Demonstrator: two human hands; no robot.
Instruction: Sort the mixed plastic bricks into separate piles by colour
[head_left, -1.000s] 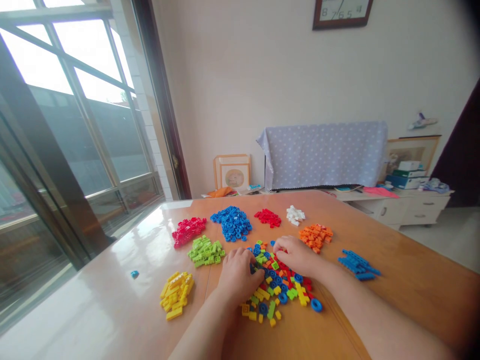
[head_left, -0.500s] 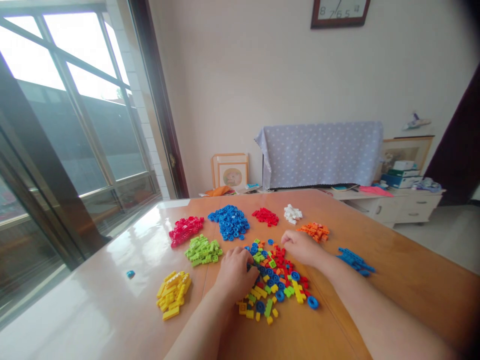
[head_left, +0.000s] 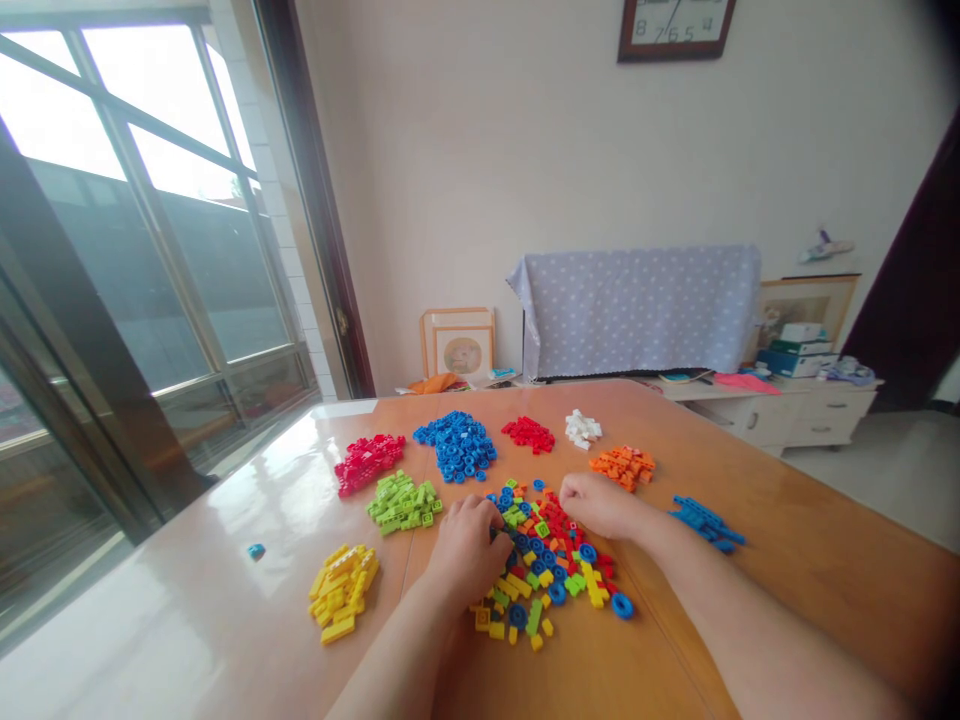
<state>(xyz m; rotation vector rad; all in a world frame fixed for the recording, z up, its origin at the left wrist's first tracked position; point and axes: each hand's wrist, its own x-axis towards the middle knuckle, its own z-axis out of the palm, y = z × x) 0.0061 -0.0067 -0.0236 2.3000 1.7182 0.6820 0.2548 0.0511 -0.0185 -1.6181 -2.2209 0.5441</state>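
Observation:
A mixed pile of toy building bricks [head_left: 536, 577], in red, blue, green, yellow and orange, lies between my hands on the wooden table [head_left: 600, 670]. My left hand [head_left: 469, 545] rests at the pile's left side, fingers curled and thumb bent in toward them; what they hold, if anything, is hidden. At the far right edge of the pile, my right hand [head_left: 596, 503] is closed with its fingertips down by the red bricks [head_left: 553, 517]. Whatever is in its grip cannot be made out. Blue ring-shaped pieces [head_left: 622, 606] lie at the pile's near right.
Around the pile sit sorted heaps: yellow bricks [head_left: 343, 590], green bricks [head_left: 403, 502], crimson pieces [head_left: 369, 463], blue round pieces [head_left: 457, 445], red pieces [head_left: 529, 434], white pieces [head_left: 583, 429], orange bricks [head_left: 624, 467] and blue long pieces [head_left: 707, 522]. A small blue piece [head_left: 256, 551] lies far left.
My right hand has come down and slightly nearer, to the red bricks at the pile's edge. My left hand stays in nearly the same place. The view has shifted slightly.

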